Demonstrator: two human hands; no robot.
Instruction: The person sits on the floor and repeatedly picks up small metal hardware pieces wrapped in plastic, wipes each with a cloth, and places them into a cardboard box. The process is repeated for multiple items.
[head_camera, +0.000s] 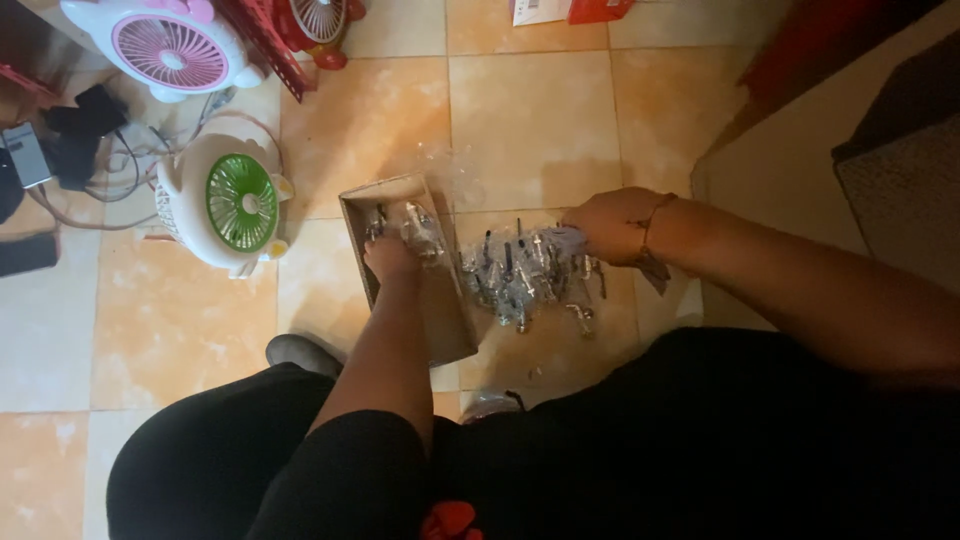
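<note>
My left hand (390, 256) reaches into a long open cardboard box (448, 330) on the tiled floor, its fingers closed around a small bagged metal part (420, 228) at the box's far end. My right hand (612, 226) rests at the right edge of a pile of shiny metal fittings in clear plastic bags (525, 275), gripping the top of one bag. The pile lies just right of the box. What the fingers of each hand enclose is partly hidden.
A white fan with a green grille (228, 202) stands left of the box. A pink-grilled fan (168, 48) and cables (95, 165) lie at the far left. A red object (812, 45) and a dark mat (905, 170) sit at the right.
</note>
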